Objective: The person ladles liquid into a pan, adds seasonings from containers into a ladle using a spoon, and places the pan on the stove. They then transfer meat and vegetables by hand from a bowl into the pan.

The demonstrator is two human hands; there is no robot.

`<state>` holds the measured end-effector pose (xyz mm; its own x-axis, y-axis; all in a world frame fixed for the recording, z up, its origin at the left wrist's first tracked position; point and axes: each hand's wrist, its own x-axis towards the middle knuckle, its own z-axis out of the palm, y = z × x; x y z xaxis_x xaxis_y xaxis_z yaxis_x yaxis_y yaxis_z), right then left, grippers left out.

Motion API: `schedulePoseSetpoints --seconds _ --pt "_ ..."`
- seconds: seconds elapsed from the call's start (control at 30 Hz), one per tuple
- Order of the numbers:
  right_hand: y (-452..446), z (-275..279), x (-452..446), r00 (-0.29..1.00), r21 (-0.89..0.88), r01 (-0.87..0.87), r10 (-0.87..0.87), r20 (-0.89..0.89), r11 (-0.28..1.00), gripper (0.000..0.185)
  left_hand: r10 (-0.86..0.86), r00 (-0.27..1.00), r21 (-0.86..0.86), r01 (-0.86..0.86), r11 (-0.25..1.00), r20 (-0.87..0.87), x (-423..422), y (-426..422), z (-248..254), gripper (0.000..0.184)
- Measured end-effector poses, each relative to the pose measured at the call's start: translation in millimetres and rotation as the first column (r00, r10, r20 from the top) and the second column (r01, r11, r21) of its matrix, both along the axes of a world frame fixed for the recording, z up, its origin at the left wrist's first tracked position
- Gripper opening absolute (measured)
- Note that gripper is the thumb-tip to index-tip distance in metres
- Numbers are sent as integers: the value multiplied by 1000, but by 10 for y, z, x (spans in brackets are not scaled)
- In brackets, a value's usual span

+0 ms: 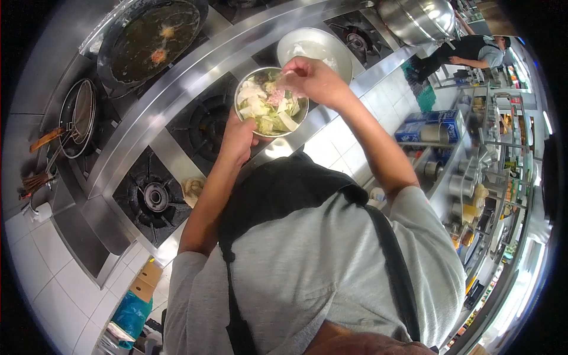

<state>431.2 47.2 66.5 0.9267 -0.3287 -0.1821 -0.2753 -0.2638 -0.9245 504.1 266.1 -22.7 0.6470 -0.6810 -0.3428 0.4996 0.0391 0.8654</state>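
A round metal bowl (241,112) holds pale green chopped vegetables, whitish pieces and some pink bits (276,98). My left hand (239,139) grips the near left side of this bowl, with the thumb at its rim. Over the bowl's far right part is my right hand (316,81), its fingers pinched together at the food; whatever lies between the fingertips is too small to make out. Just behind that hand, a wider pale bowl (341,50) with white remnants inside stands by the stove, partly covered by the hand.
A large wok (127,71) with dark oil and frying pieces sits at the upper left. Strainers (83,112) rest below it. Gas burners (156,197) line the steel stove. A big metal pot (417,21) and another person (473,53) are at the upper right, above shelves (426,142).
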Motion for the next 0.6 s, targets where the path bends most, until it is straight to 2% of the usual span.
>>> schedulePoseSetpoints --seconds 0.13,0.3,0.37,0.43,0.5,0.53,0.57,0.6 --pt "-184 189 49 999 -50 -40 40 -7 998 21 -20 1000 -28 20 999 16 35 12 -23 67" --pt "-548 233 129 1000 -36 -10 10 -12 999 27 9 1000 -56 -8 998 17 70 -3 -53 65" --pt "-651 327 104 998 145 -6 -2 56 989 31 2 1000 -59 -1 998 11 96 2 -10 64" --pt "-755 379 33 997 95 37 -43 64 995 32 -17 1000 -68 18 998 10 60 1 13 63" --pt "-972 302 48 991 -91 128 -123 60 988 29 24 1000 -83 -24 996 -1 58 6 38 60" --pt "-1100 191 62 984 -242 177 -168 54 954 20 18 1000 -79 -17 997 8 61 17 60 59" --pt "-1195 49 78 982 -243 188 -179 58 952 20 7 1000 -80 -7 997 11 58 24 62 59" --pt "-1272 -114 101 979 -469 189 -200 27 863 22 18 1000 -66 -17 998 13 56 31 53 59"
